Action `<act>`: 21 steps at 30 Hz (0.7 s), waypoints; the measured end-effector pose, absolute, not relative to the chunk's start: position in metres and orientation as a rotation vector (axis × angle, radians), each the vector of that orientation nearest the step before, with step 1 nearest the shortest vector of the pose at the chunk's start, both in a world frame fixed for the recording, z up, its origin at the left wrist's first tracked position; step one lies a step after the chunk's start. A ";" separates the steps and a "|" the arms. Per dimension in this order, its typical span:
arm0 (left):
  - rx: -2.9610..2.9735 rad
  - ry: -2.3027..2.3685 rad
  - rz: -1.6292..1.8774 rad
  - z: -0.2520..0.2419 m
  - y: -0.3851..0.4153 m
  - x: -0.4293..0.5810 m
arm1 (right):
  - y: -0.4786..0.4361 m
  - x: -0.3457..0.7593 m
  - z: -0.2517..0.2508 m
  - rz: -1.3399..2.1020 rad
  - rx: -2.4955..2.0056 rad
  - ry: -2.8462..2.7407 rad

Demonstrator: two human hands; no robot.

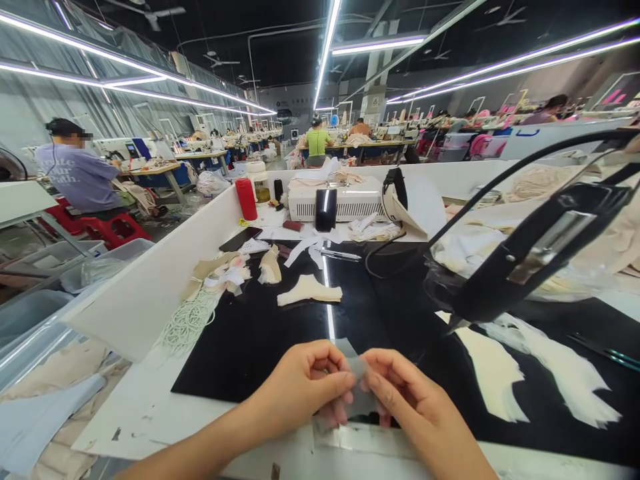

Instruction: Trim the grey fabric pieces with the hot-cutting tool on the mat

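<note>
Between my two hands, near the front edge of the black work surface [250, 353], is a small sheer grey piece of fabric [356, 367]. My left hand [320, 383] pinches its left side between thumb and fingers. On the right side, my right hand [400, 387] pinches it too, close to the left one. Beyond the hands lies a cream fabric piece [310, 291] with a curved upper edge. To the right rest a cream cut panel [493, 373] and a white, frayed-edged stack of panels [565, 373].
A black machine arm [540, 257] with a cable overhangs the right side. Tweezers [607, 350] lie at far right. Pale green cord [187, 323] is coiled at left near fabric scraps [220, 270]. A red thread cone [246, 199] and white vented box [345, 200] stand behind.
</note>
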State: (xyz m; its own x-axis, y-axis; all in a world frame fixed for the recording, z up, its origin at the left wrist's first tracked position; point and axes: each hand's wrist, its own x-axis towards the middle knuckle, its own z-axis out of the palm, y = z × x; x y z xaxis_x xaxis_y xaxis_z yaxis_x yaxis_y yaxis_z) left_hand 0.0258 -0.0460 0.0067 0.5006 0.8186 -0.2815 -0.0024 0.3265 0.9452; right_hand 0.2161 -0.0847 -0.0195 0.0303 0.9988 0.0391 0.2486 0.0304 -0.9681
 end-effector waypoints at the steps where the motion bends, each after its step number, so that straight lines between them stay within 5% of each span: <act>1: 1.126 0.919 0.661 0.006 -0.044 0.026 | -0.084 0.219 -0.022 1.056 -1.375 -1.350; 11: 1.410 1.103 0.713 0.001 -0.026 0.025 | -0.061 0.245 -0.035 0.403 -1.218 -1.886; 21: 2.326 1.435 0.473 -0.006 -0.031 0.020 | -0.058 0.238 -0.039 -0.014 -1.217 -2.040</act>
State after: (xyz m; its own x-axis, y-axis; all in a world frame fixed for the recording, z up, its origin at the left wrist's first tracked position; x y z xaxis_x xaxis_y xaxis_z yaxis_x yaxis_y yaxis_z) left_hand 0.0199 -0.0311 -0.0060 0.4265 0.8999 0.0906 0.7772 -0.4159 0.4722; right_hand 0.2376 -0.0584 -0.0391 -0.2687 0.7530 0.6007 0.7609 0.5483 -0.3469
